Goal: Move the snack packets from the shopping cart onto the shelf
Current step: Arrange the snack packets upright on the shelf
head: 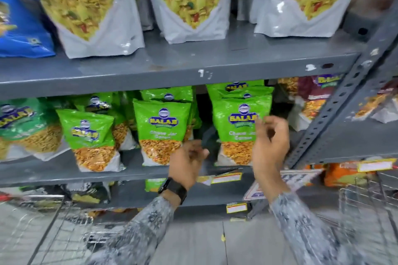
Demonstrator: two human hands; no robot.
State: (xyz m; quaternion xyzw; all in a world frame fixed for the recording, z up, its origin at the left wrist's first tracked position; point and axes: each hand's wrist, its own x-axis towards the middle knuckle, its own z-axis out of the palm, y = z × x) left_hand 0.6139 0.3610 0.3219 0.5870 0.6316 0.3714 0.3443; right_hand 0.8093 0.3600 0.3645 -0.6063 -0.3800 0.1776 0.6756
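We are in a shop, in front of a grey metal shelf [150, 69] full of snack bags. On the top board stand big white pouches [189, 0] of yellow snack mix, and a blue bag [19, 28] sits at the far left. On the board below we see rows of green snack packets [160, 129], standing up and facing us. One green packet [239, 127] stands at the front of the right row.

Our right hand [270, 142] is just in front of that packet, with bent fingers that hold nothing. We cannot tell if the fingertips touch it. Our left hand [189, 161] is in front of the dark gap between the two rows. Its fingers are loosely curled and hold nothing. It has a black watch [173, 189] on the wrist. Both sleeves are grey with a pattern.

Wire shopping cart parts [366, 206] show low down at the right and left, very blurry.
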